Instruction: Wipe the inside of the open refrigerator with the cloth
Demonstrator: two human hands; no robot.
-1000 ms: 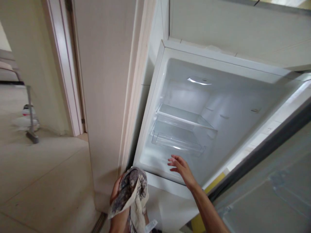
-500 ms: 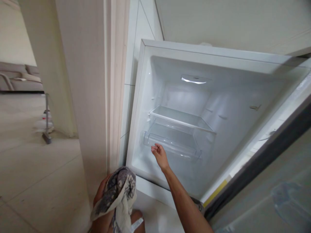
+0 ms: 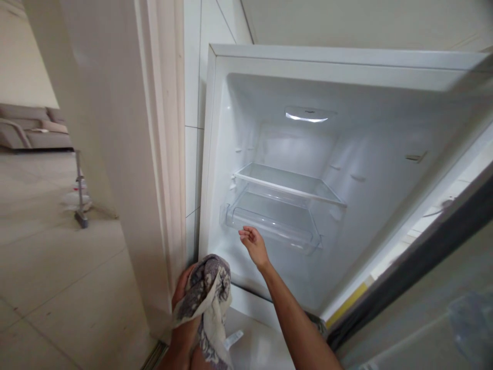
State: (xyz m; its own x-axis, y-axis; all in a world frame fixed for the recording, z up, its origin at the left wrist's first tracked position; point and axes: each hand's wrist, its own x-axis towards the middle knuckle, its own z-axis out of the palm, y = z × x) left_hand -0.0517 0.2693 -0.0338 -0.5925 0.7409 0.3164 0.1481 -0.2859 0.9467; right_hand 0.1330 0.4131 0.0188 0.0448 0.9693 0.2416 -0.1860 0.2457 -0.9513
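Observation:
An open white fridge point(image 3: 215, 154) stands in front of me, lit inside and with no food in it. It holds a clear shelf point(image 3: 285, 181) and, under that, a clear plastic drawer point(image 3: 269, 222). My right hand point(image 3: 252, 245) reaches into the compartment just below the drawer's front lip, fingers loosely curled and apart, holding nothing. My left hand point(image 3: 183, 308) is low in front of the fridge's bottom edge, closed round a grey and white patterned cloth point(image 3: 210, 298) that hangs down from it.
The fridge door point(image 3: 431, 241) stands open at the right, its dark edge running diagonally. A pale wall and door frame point(image 3: 162, 154) lie left of the fridge. Beyond, tiled floor point(image 3: 57, 267), a mop-like tool point(image 3: 80, 205) and a sofa point(image 3: 34, 131).
My right hand moved up and left into the fridge, from its bottom edge to just under the drawer. The view shifted, so the fridge looks nearer. The cloth stays in my left hand.

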